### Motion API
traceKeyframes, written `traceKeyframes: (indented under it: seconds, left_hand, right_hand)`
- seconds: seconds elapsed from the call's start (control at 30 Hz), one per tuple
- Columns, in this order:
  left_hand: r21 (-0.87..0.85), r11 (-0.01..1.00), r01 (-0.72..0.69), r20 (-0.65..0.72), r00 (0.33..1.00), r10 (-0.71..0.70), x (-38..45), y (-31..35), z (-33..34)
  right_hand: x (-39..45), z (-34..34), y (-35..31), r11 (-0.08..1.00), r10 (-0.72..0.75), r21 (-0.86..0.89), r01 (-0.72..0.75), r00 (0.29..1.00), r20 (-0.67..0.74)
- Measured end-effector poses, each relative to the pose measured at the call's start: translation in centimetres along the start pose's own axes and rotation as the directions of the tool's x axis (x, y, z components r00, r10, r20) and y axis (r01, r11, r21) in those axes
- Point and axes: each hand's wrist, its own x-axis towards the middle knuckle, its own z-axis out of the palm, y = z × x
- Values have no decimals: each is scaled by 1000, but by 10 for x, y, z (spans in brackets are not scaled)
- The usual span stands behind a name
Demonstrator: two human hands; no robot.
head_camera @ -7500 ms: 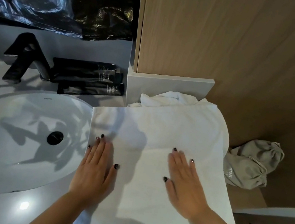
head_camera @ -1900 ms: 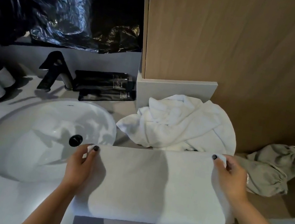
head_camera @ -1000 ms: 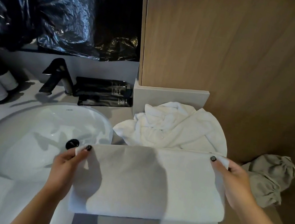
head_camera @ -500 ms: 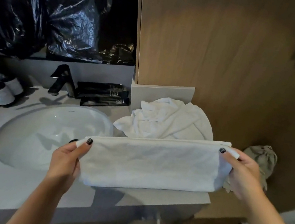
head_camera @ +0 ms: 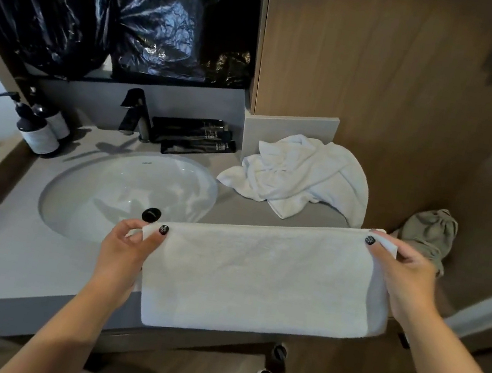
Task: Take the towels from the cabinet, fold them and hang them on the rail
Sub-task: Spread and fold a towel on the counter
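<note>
Both bare forearms reach forward from the lower edge of the view, spread apart. The left hand (head_camera: 127, 248) is raised with its thumb on top and its fingers curled beneath, pinching the upper left corner of a folded white terry towel (head_camera: 258, 279). The right hand (head_camera: 400, 270) pinches the upper right corner the same way, thumb over the cloth, and sits a little higher than the left hand. Dark polish shows on both thumbnails.
</note>
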Motion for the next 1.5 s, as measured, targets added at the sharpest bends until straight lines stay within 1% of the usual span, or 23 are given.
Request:
traceKeyframes:
  seconds: [0.17,0.33,0.43,0.53,0.63,0.77,0.8,0.83,0.87,0.9,0.93,0.97,1.0,1.07,1.1,1.13,1.17,1.2,1.23,1.27,1.33,1.43,1.5]
  left_hand:
    - [27,996,83,-11,997,-83,12,-19,5]
    - [54,988,147,-19,989,-147,43,-30,25]
    - [156,974,166,-49,986,-160,66,-37,31]
    - [292,945,149,-79,988,-132,83,-42,38]
    - [399,906,142,-139,986,-93,96,-50,45]
    - [585,802,123,-184,983,-16,101,-59,54]
    - [645,758,98,-178,984,25,100,-60,57]
    - [724,689,43,-150,984,97,98,-61,59]
    - [811,583,-48,-82,977,194,95,-63,63]
    - [874,459,-160,23,957,291,90,-66,67]
    - [897,343,-278,142,917,372,84,-70,74]
    - [892,251,-375,252,876,412,78,-75,81]
    - [879,187,-439,337,848,408,71,-79,91]
    - [855,116,-506,445,829,338,59,-91,108]
    - [847,81,-526,481,822,303,56,-98,115]
    - [842,53,-536,505,820,268,54,-106,119]
    - [842,42,-538,514,824,239,54,-112,122]
    - [847,48,-529,509,835,211,54,-117,123]
    - [854,50,-518,501,844,194,54,-120,122]
    - [859,43,-510,496,849,181,55,-123,121]
    - [860,18,-509,501,852,151,57,-124,118]
    - [855,-20,-519,518,849,101,59,-118,113]
    - [869,-20,-495,494,865,85,61,-115,108]
  right_hand:
    - [15,8,6,993,-3,-116,0,1000,-30]
    - [59,22,19,985,16,-169,-12,1000,19]
    - [87,29,26,984,-35,-169,48,996,78]
    - [115,41,36,977,-92,-180,112,989,115]
    - [141,53,50,968,-107,-213,137,983,146]
    - [155,68,65,960,-86,-251,122,985,148]
    - [155,70,68,948,-75,-296,115,987,141]
    - [153,72,70,915,-92,-380,132,988,122]
    - [151,74,75,853,-154,-485,193,981,119]
    - [146,76,77,756,-253,-585,293,955,153]
    - [139,81,80,654,-341,-639,404,912,227]
    - [129,87,81,569,-391,-645,509,858,332]
    - [118,96,81,506,-416,-604,616,788,455]
    - [94,119,82,432,-393,-472,769,631,668]
    - [84,129,85,429,-350,-411,804,567,745]
    - [77,137,92,390,-305,-379,840,505,807]
    - [71,144,100,320,-257,-367,873,453,854]
    - [68,149,108,241,-200,-368,898,417,886]
    - [66,152,114,175,-142,-387,905,412,900]
    - [67,153,118,141,-104,-410,901,425,899]
    - [69,152,119,120,-69,-425,897,435,898]
    - [78,147,115,105,-19,-423,900,427,904]
    - [85,141,113,75,26,-457,886,456,889]
